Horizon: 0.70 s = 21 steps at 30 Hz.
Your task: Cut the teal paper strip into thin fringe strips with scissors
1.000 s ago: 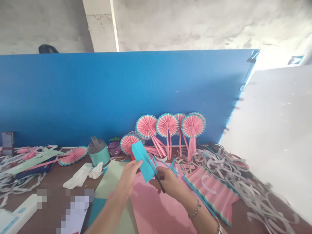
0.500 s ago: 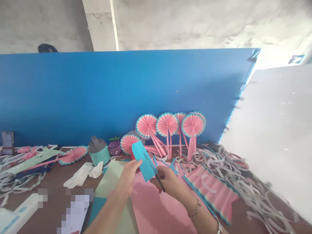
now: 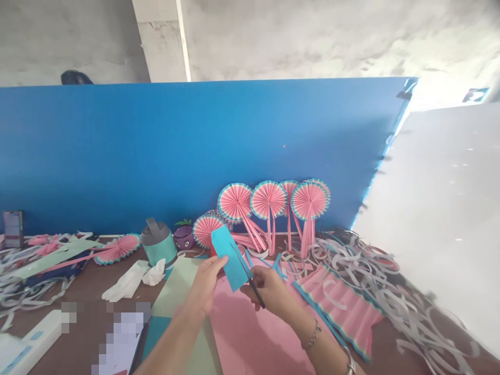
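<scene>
A bright blue piece of paper (image 3: 230, 260) is pinched at its left edge by my left hand (image 3: 209, 278). My right hand (image 3: 267, 291) is closed on dark-handled scissors (image 3: 255, 291), whose blades lie along the right side of the blue paper. Both hands are above a large pink sheet (image 3: 250, 333), with a pale green sheet (image 3: 179, 284) beside it on the left. Behind the hands, round pleated pink fans (image 3: 269, 200) with blue edges lean against the blue partition.
A pleated pink strip (image 3: 341, 307) and tangled white strips (image 3: 375, 281) cover the right side. Left are a teal container (image 3: 159, 245), a purple pot (image 3: 183, 237), tissues (image 3: 127, 281), a phone (image 3: 13, 229) and a power strip (image 3: 33, 344). The blue partition (image 3: 175, 151) stands behind.
The scissors have shifted very slightly against the blue paper, and their blades look a little closer together. Both hands stay in nearly the same place.
</scene>
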### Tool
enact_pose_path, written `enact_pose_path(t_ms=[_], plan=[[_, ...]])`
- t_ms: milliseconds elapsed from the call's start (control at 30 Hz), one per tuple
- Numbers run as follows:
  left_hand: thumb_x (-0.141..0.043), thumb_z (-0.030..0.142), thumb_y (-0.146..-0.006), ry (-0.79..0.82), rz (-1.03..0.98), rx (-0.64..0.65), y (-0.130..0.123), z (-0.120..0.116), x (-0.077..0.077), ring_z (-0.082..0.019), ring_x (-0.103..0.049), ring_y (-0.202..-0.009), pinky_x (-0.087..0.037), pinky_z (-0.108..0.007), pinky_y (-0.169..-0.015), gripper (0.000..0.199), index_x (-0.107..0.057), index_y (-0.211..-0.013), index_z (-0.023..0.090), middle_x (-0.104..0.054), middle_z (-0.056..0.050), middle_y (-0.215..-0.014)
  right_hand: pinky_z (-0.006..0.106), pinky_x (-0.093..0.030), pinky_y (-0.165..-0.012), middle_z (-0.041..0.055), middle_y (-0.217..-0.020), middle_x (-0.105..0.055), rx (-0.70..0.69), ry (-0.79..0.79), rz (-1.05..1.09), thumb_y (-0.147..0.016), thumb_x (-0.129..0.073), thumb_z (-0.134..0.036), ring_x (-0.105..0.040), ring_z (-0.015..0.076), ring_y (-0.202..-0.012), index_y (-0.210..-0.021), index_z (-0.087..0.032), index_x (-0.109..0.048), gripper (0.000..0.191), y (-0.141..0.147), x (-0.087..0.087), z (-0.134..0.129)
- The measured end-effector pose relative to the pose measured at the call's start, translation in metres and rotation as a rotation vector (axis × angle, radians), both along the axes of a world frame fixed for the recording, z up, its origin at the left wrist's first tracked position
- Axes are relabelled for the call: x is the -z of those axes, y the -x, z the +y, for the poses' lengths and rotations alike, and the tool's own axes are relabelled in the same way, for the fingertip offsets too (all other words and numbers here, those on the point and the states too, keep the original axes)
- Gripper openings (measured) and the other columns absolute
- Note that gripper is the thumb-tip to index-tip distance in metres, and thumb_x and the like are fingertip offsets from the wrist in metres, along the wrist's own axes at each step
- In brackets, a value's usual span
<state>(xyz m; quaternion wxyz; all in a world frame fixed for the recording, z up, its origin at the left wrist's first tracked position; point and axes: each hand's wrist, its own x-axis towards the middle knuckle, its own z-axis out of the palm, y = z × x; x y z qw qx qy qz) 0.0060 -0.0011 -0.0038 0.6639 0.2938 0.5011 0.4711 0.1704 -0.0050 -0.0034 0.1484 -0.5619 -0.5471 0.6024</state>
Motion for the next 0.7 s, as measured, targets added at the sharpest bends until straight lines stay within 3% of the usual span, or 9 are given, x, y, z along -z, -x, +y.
enact_pose_path(t_ms=[167, 300, 467, 700], plan=[[-0.064, 0.043, -0.072, -0.014, 0.014, 0.037, 0.000, -0.001, 0.000, -0.016, -0.055, -0.080, -0.044, -0.025, -0.076, 0.036, -0.058, -0.071, 0.008, -0.060, -0.010, -0.084, 0.016, -0.037, -0.046, 0.0023, -0.066, -0.053, -0.037, -0.045, 0.043, -0.069, -0.059, -0.039, -0.056, 0.0119, -0.056, -0.090, -0.010, -0.049, 0.037, -0.003, 0.019, 0.002], [-0.061, 0.045, -0.073, -0.022, 0.039, 0.099, -0.002, -0.002, 0.001, -0.016, -0.053, -0.074, -0.044, -0.029, -0.079, 0.038, -0.057, -0.070, 0.008, -0.059, -0.010, -0.079, 0.017, -0.042, -0.048, 0.0008, -0.067, -0.052, 0.014, -0.027, 0.118, -0.065, -0.058, -0.032, -0.054, 0.0104, -0.053, -0.091, -0.009, -0.049, 0.036, -0.002, 0.019, 0.002], [-0.062, 0.047, -0.069, 0.013, 0.005, 0.149, -0.008, -0.005, -0.004, -0.019, -0.054, -0.074, -0.044, -0.031, -0.076, 0.040, -0.056, -0.072, 0.008, -0.058, -0.011, -0.078, 0.014, -0.033, -0.040, 0.0010, -0.060, -0.052, 0.072, -0.014, 0.188, -0.062, -0.045, -0.022, -0.051, 0.0095, -0.049, -0.094, -0.007, -0.050, 0.036, -0.001, 0.017, 0.004], [-0.068, 0.043, -0.065, 0.033, -0.029, 0.128, -0.013, -0.010, -0.010, -0.020, -0.057, -0.077, -0.046, -0.030, -0.077, 0.036, -0.060, -0.073, 0.008, -0.060, -0.011, -0.079, 0.016, -0.032, -0.041, 0.0009, -0.062, -0.052, 0.105, -0.073, 0.301, -0.061, -0.044, -0.021, -0.047, 0.0083, -0.048, -0.092, -0.007, -0.048, 0.035, -0.001, 0.027, 0.004]])
